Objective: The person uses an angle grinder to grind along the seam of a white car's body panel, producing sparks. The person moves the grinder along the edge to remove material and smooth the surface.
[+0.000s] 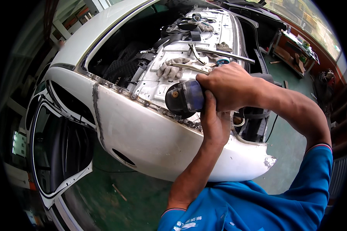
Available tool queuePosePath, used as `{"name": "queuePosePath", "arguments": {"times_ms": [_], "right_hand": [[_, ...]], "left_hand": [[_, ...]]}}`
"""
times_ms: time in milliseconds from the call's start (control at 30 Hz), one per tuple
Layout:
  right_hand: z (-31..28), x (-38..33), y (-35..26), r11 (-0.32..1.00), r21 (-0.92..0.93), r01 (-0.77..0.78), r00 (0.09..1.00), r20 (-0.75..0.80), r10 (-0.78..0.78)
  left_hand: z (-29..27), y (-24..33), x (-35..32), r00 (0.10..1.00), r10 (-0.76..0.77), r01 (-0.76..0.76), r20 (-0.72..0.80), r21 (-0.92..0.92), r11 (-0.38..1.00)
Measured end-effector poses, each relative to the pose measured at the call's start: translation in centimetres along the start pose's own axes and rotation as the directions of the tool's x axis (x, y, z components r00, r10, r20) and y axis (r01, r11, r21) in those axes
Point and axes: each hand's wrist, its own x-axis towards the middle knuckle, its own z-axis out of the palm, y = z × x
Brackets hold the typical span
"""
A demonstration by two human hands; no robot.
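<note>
Both of my hands grip a power tool that looks like an angle grinder (185, 98), with a dark rounded head and a blue body. My right hand (233, 86) wraps over its top, while my left hand (216, 121) holds it from below, thumb up against the body. The tool's head is over the seam along the top edge of the white rear car panel (158, 138). Its working end is hidden. Just beyond it, a grey work glove (173, 69) and locking pliers (194, 67) lie on the bare metal deck.
A long metal bar (231, 56) and black straps (187, 27) lie farther across the deck. An open car door (60, 150) stands at the left. A dark cable (273, 129) hangs on the right, with a workbench (293, 52) beyond. Rough cut metal (271, 162) edges the panel's right end.
</note>
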Motion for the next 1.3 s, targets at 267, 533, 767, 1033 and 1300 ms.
{"name": "queuePosePath", "arguments": {"times_ms": [267, 533, 767, 1033, 1300], "right_hand": [[1.2, 1.5, 0.1, 0.996, 0.049, 0.077, 0.997, -0.034, -0.076], [0.6, 1.6, -0.3, 0.996, 0.044, 0.082, 0.997, 0.0, -0.082], [0.5, 1.6, -0.4, 0.994, 0.027, 0.108, 0.993, -0.044, -0.107], [0.4, 2.2, -0.6, 0.996, 0.003, 0.094, 0.995, -0.044, -0.094], [0.2, 2.1, -0.9, 0.993, 0.007, 0.114, 0.993, -0.038, -0.114]], "left_hand": [[-0.6, 0.6, -0.1, 0.998, 0.031, -0.03, -0.058, 0.028, 0.999], [-0.6, 0.6, -0.2, 0.996, 0.05, -0.05, -0.077, 0.007, 0.999], [-0.8, 1.0, -0.1, 0.998, 0.04, -0.039, -0.043, 0.015, 0.999], [-0.7, 1.5, 0.2, 0.998, 0.054, -0.055, -0.019, -0.009, 0.998], [-0.6, 1.3, 0.0, 0.997, 0.071, -0.071, -0.022, 0.001, 0.997]]}}
